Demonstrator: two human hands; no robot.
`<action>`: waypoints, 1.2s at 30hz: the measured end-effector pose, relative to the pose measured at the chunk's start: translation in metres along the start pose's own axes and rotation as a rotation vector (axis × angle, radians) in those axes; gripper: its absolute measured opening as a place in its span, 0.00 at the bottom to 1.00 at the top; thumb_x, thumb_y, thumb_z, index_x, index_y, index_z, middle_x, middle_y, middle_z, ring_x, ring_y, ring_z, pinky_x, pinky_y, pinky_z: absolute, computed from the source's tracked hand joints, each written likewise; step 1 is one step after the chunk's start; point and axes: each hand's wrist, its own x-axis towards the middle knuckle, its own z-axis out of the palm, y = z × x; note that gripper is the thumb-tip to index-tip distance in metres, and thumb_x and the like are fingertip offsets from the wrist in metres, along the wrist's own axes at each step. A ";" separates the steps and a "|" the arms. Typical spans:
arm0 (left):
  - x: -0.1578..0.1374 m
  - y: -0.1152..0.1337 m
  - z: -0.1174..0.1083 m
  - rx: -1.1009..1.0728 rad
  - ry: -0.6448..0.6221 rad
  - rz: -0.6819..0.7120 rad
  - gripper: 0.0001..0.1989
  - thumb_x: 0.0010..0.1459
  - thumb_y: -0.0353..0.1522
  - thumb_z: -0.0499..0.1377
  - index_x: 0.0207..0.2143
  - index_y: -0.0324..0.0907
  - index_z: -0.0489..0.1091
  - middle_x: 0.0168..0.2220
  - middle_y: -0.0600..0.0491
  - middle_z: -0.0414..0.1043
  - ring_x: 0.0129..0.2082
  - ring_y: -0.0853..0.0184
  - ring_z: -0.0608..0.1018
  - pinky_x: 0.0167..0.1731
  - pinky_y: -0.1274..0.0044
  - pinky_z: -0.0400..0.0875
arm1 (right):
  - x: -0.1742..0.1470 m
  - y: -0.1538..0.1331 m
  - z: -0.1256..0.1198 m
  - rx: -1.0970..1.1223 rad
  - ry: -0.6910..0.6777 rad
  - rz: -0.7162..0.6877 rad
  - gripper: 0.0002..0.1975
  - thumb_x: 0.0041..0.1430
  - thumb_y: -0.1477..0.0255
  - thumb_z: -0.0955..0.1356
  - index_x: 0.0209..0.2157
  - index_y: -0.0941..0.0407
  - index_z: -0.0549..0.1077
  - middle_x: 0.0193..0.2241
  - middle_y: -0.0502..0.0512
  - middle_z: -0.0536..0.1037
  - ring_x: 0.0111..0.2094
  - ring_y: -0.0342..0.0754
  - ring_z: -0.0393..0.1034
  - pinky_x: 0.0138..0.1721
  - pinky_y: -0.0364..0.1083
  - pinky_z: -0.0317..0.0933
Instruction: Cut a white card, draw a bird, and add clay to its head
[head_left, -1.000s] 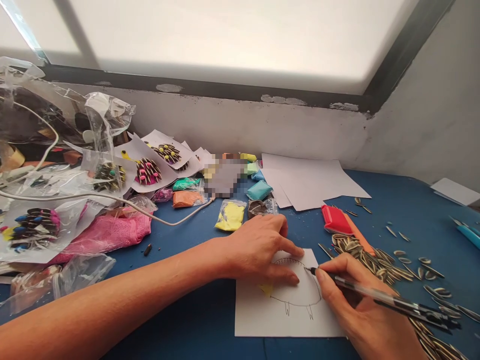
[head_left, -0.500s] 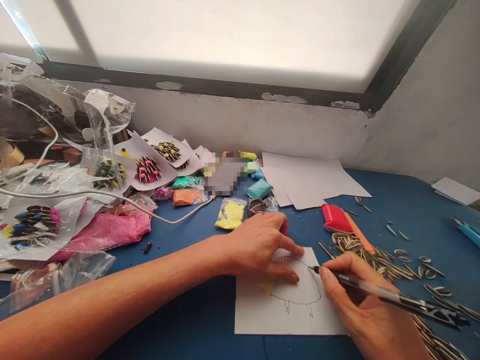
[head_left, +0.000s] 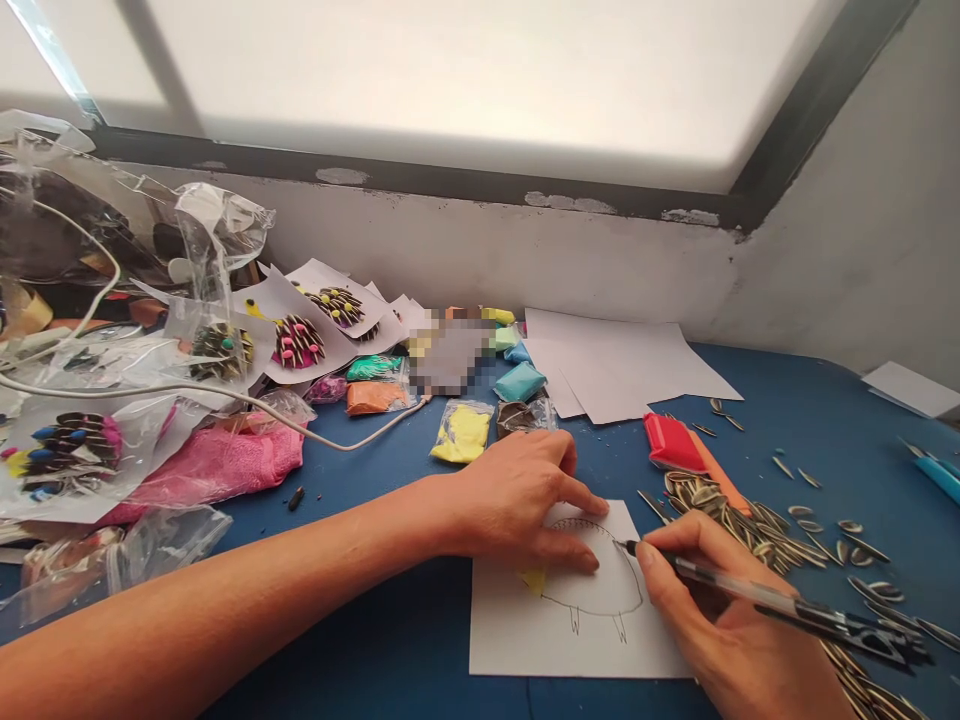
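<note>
A white sheet of paper (head_left: 510, 640) lies on the blue table in front of me. It bears an outline drawing (head_left: 592, 612) of a rounded body with two short legs and small spikes along its top edge. A patch of yellow (head_left: 534, 581) shows at its left, partly under my hand. My left hand (head_left: 529, 500) rests on the paper with fingers spread, holding nothing. In my right hand (head_left: 724, 610) is a black pen (head_left: 750, 592) with a clear barrel, its tip touching the upper right of the outline.
Sunflower seeds (head_left: 780, 535) lie scattered at the right, near a red clay packet (head_left: 673, 442). Yellow clay (head_left: 463, 433) and other coloured packets sit behind my left hand. Blank sheets (head_left: 622, 360) lie at the back. Seed-covered crafts (head_left: 296, 340), a pink cloth (head_left: 217, 460) and a white cable (head_left: 360, 443) are left.
The scene sits slightly lower in view. My right hand keeps the pen on nearly the same part of the outline, and my left hand stays on the paper.
</note>
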 end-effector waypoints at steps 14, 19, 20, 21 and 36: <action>0.000 0.000 0.002 -0.018 -0.007 -0.010 0.23 0.55 0.48 0.64 0.52 0.53 0.75 0.43 0.50 0.64 0.42 0.63 0.69 0.45 0.72 0.63 | 0.015 0.017 -0.011 -0.159 -0.013 -0.223 0.11 0.58 0.66 0.65 0.22 0.49 0.69 0.15 0.42 0.73 0.14 0.41 0.68 0.14 0.38 0.57; 0.000 0.000 0.000 -0.010 -0.011 -0.011 0.23 0.55 0.48 0.64 0.52 0.53 0.75 0.44 0.49 0.65 0.43 0.63 0.69 0.44 0.72 0.63 | 0.010 0.019 -0.014 -0.199 0.031 -0.279 0.11 0.59 0.67 0.65 0.22 0.49 0.68 0.15 0.41 0.72 0.14 0.40 0.67 0.15 0.37 0.59; 0.000 0.000 0.000 -0.010 -0.008 -0.011 0.23 0.55 0.48 0.64 0.52 0.53 0.75 0.44 0.49 0.65 0.43 0.63 0.69 0.44 0.72 0.63 | 0.009 0.020 -0.015 -0.199 0.031 -0.288 0.11 0.59 0.67 0.65 0.22 0.49 0.68 0.15 0.41 0.72 0.14 0.40 0.67 0.15 0.37 0.59; 0.000 0.000 0.000 -0.011 -0.004 -0.010 0.23 0.55 0.48 0.64 0.52 0.53 0.75 0.44 0.49 0.65 0.43 0.63 0.70 0.44 0.72 0.63 | 0.009 0.021 -0.015 -0.201 0.022 -0.295 0.11 0.59 0.67 0.65 0.23 0.49 0.68 0.15 0.40 0.72 0.14 0.40 0.68 0.15 0.37 0.59; 0.000 -0.003 0.004 -0.025 0.025 0.016 0.24 0.55 0.49 0.64 0.52 0.53 0.75 0.43 0.49 0.65 0.42 0.63 0.69 0.43 0.72 0.64 | 0.009 0.023 -0.013 -0.135 -0.047 -0.258 0.10 0.60 0.65 0.66 0.25 0.49 0.71 0.18 0.42 0.74 0.16 0.41 0.68 0.14 0.38 0.58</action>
